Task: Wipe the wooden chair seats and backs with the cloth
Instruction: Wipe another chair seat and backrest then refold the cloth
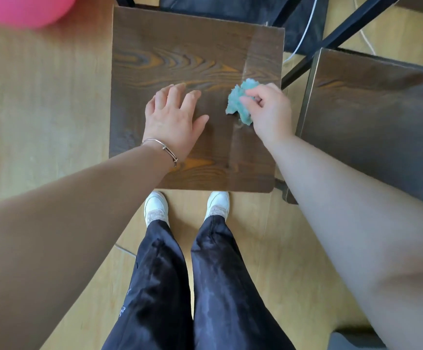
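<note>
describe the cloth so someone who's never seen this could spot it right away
Find the dark wooden chair seat just ahead of the person's white shoes. Near its right edge, the right hand pinches a small crumpled cloth on the wood. It is the only teal, fluffy thing there; the left hand beside it holds nothing.

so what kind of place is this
Probably an indoor dining or seating area, home or café; I cannot tell which. The wooden chair seat and a matching second seat stand side by side on a light wood-look floor, with a black metal frame behind. The right hand grips a cloth on the first.
</note>
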### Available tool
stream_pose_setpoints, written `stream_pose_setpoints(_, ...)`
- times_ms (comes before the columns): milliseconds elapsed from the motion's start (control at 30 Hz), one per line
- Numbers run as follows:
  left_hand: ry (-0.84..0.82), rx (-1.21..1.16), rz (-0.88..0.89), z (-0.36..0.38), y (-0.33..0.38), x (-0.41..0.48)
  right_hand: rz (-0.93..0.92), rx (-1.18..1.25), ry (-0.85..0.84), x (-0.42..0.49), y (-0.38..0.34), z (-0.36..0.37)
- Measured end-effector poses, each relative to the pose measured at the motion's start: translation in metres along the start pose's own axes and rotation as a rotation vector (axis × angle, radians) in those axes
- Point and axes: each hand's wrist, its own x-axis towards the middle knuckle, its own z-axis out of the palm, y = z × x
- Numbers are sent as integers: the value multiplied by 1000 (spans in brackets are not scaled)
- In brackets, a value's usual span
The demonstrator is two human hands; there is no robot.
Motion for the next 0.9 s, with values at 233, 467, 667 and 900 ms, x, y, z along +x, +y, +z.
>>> stream_pose_setpoints(233,74,-36,14,-15,15,52,118,-54,217,120,-9,-16)
stream_pose_setpoints(467,81,-59,-12,-14,14,69,143,-107,162,143,-7,-3)
stream_pose_setpoints(667,61,-62,-7,-12,17,60,33,-218,-48,130,-6,-11)
stream_pose_setpoints(900,25,-9,33,-10,23,34,-192,-245,-227,58,9,-7)
